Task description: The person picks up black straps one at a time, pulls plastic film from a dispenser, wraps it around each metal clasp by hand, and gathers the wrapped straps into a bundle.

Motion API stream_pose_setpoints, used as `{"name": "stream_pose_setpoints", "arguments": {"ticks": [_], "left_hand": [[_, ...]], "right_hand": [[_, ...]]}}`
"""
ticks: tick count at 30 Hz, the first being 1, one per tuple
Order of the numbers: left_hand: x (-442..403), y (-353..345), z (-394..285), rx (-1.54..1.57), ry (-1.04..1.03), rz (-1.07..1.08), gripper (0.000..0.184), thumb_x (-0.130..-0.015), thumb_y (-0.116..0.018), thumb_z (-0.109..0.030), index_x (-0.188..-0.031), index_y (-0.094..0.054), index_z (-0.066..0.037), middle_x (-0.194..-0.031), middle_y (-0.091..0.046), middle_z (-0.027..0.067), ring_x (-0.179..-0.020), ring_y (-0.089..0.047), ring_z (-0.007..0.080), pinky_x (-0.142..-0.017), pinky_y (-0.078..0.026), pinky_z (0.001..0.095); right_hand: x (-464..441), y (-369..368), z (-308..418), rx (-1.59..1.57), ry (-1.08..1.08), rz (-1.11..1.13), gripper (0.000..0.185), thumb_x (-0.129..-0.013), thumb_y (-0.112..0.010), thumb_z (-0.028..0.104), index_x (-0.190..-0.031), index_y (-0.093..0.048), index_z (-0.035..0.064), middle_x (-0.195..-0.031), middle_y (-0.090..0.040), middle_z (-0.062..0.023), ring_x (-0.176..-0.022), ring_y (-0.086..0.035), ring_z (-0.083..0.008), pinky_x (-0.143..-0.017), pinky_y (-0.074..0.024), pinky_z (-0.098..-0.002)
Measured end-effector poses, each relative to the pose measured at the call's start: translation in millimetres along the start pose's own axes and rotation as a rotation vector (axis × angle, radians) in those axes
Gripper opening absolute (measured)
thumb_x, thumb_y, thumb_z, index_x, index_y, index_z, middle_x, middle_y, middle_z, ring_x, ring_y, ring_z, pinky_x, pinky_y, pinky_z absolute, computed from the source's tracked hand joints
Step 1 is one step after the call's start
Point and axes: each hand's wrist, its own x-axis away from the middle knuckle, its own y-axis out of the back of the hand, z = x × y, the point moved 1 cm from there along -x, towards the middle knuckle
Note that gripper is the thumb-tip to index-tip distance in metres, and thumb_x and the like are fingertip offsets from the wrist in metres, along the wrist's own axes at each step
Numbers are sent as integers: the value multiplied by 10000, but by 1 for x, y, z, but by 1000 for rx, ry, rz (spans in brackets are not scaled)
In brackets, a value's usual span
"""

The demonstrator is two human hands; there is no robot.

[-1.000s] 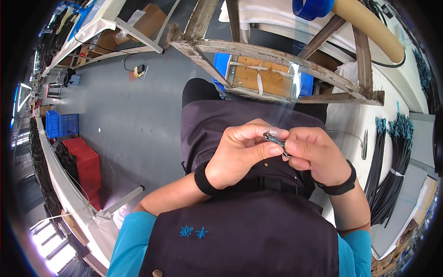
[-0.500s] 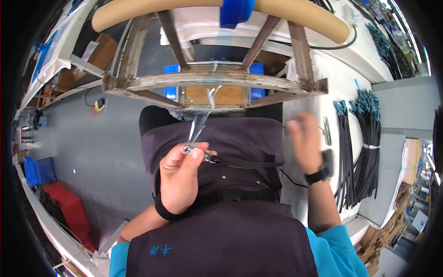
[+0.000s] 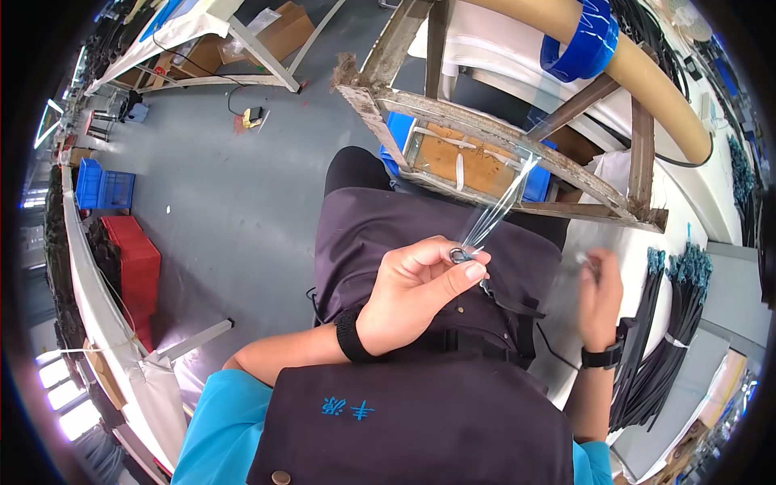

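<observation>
My left hand is closed, its thumb and fingertips pinching a small metal clasp in front of the apron. Shiny clear strands run from the clasp up to the worn frame. Below the fingers, a short black strap hangs over the apron; its join to the clasp is partly hidden. My right hand is off to the right, beside the white bench, somewhat blurred. Its fingertips come together at a small pale, shiny bit that I cannot make out.
A worn frame with a cardboard tube and a blue tape roll stands ahead. Bundled black straps with teal ends lie right. Leftward are red crates, a blue crate and a white-covered table.
The view has swung left, so the frame appears farther right and tilted. My left hand still pinches the clasp. My right hand's spread fingers have drawn together, beside the bench.
</observation>
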Motion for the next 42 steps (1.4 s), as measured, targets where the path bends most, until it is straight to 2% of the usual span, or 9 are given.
{"name": "stream_pose_setpoints", "arguments": {"ticks": [2, 4, 8, 16, 19, 27, 31, 36, 42], "left_hand": [[-1, -2, 1, -3, 14, 23, 66, -875, -640, -59, -839, -615, -9, -972, -656, 47, -845, -590, 61, -752, -485, 211], [0, -1, 1, -14, 0, 31, 149, -886, -615, -62, -1021, -652, -11, -952, -650, 52, -889, -634, 171, -806, -491, 290], [1, 3, -1, -53, 11, 41, 154, -889, -610, -61, -1029, -647, -8, -951, -647, 53, -898, -630, 168, -807, -491, 289], [2, 2, 1, -50, 8, 121, 148, -887, -604, -30, -1028, -639, -3, -957, -640, 45, -910, -611, 133, -826, -484, 279], [2, -2, 1, -84, -1, 101, 80, -866, -659, -70, -895, -643, 3, -806, -569, -28, -738, -536, 23, -622, -436, 183], [6, 0, -3, -104, 8, 86, 100, -858, -671, -78, -910, -649, 5, -823, -567, -18, -733, -536, 25, -628, -442, 186], [6, 4, -3, -97, 48, 92, 112, -864, -655, -56, -958, -659, 3, -856, -591, -4, -759, -553, 33, -653, -461, 192], [5, 8, -5, -60, 69, 116, 117, -879, -579, 22, -978, -638, 5, -925, -620, 45, -909, -630, 165, -828, -506, 301], [-1, 1, 10, -51, 5, 145, 126, -877, -578, -12, -990, -633, -19, -957, -642, 71, -870, -628, 188, -828, -516, 377]], "right_hand": [[-14, -4, 48, -131, 153, 123, 217, -827, -483, 132, -977, -525, -19, -827, -525, -170, -731, -540, -313, -673, -438, -379], [-26, -10, 75, -164, 307, 211, 175, -821, -508, 120, -933, -537, -12, -822, -517, -170, -726, -525, -348, -663, -435, -402], [-36, -19, 98, -220, 314, 282, 201, -860, -540, 155, -956, -553, -21, -844, -540, -169, -739, -539, -327, -657, -443, -372], [-36, -27, 87, -965, -149, 726, 261, -961, -500, 276, -1022, -491, 23, -823, -530, 1, -719, -463, -34, -604, -392, -210], [-43, -30, 93, -1010, -187, 813, 251, -954, -517, 283, -976, -485, 35, -816, -521, 15, -701, -441, -32, -584, -371, -204], [-45, -36, 92, -1129, -248, 831, 169, -940, -550, 210, -947, -505, 47, -804, -505, 26, -720, -427, -26, -622, -365, -192], [-24, -7, 62, -1024, -322, 755, 196, -927, -558, 226, -979, -522, 40, -853, -518, 9, -763, -478, -59, -672, -406, -215], [24, 53, -47, -455, -472, 153, 180, -937, -530, 229, -970, -519, 52, -775, -480, 46, -722, -449, -48, -654, -355, -189], [104, 67, -159, 279, -521, -209, 179, -850, -617, 164, -923, -550, 15, -819, -556, -137, -777, -562, -265, -687, -449, -333]]}}
